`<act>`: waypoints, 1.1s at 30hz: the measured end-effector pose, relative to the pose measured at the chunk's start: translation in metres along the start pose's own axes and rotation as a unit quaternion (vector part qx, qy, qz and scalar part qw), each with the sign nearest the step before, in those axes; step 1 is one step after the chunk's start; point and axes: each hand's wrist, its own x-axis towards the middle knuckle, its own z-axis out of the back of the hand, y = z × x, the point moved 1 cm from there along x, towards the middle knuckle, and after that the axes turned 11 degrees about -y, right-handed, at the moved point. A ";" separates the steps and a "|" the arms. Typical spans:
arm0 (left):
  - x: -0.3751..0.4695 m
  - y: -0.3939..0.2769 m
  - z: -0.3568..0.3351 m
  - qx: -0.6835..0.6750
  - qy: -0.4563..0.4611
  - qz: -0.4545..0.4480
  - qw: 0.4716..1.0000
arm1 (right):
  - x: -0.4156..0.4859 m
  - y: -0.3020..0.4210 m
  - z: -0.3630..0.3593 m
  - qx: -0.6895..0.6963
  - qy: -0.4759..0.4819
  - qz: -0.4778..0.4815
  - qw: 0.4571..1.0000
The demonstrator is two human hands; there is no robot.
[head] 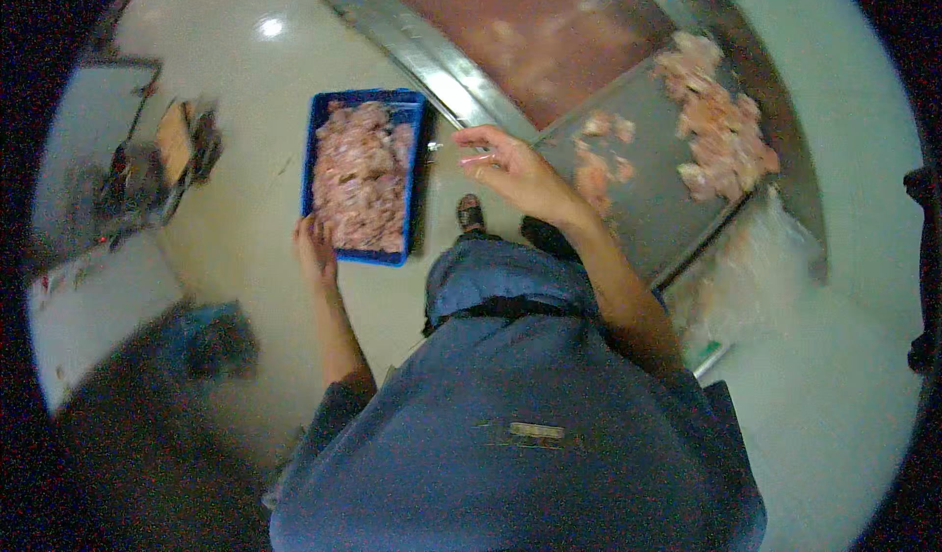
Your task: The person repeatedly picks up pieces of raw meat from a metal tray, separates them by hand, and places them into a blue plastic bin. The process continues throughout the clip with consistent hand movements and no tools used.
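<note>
My left hand point(318, 252) is at the near left corner of a blue plastic tray point(372, 258), its fingers curled at the rim. Pale pink pieces of raw meat point(362, 177), which look like chicken, fill most of the tray. Whether the tray rests on something or hangs from my hand is unclear. My right hand point(511, 169) hovers to the right of the tray, fingers apart and holding nothing. It is close to the corner of a steel-edged work surface point(625, 213), where a few loose meat pieces point(592, 158) lie.
A larger heap of meat point(717, 121) lies on the right of that surface, beside a clear plastic bag point(765, 265). Beyond runs a metal-rimmed reddish-brown surface point(544, 29). At left stand white tables point(110, 309) and a blurred tan object point(175, 143). A dark blurred shape fills the lower left.
</note>
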 end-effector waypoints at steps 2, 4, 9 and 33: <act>-0.004 0.016 -0.001 0.010 0.013 0.061 0.998 | -0.016 -0.023 0.044 -0.052 -0.086 -0.024 0.995; -0.021 0.028 -0.009 0.047 0.053 0.073 0.995 | -0.042 -0.048 0.087 -0.170 -0.238 0.015 0.956; -0.056 0.028 -0.079 0.078 0.097 0.106 0.987 | -0.084 -0.111 0.136 -0.367 -0.301 0.026 0.880; -0.111 0.030 -0.177 0.194 0.252 0.021 0.948 | -0.118 -0.167 0.361 -0.441 -0.555 -0.017 0.705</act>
